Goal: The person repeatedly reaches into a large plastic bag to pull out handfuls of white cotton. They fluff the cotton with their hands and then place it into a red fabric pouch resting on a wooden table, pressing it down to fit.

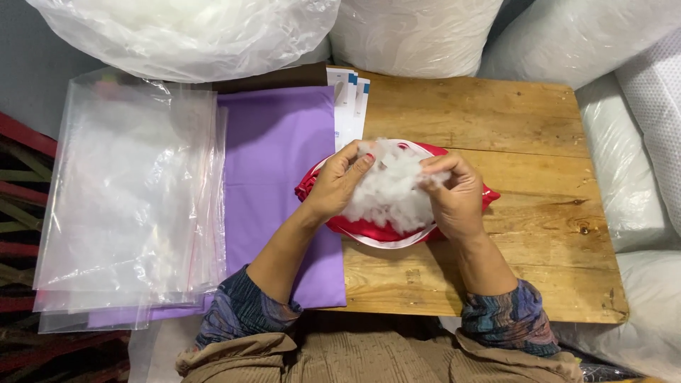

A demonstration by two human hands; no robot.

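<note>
A red cushion cover with a white rim (383, 234) lies on the wooden table (496, 120), its mouth open towards me. A wad of white fibre stuffing (394, 188) bulges out of the opening. My left hand (339, 183) grips the stuffing on its left side, fingers curled into the fluff. On the right side my right hand (454, 195) pinches the same wad, with the thumb and fingers buried in it. Both hands rest over the cover's opening.
Purple fabric (277, 156) lies left of the cover. A stack of clear plastic zip bags (128, 198) overlaps it at the far left. White printed sheets (347, 99) peek out behind. Big plastic sacks of white stuffing (191, 35) ring the table's back and right.
</note>
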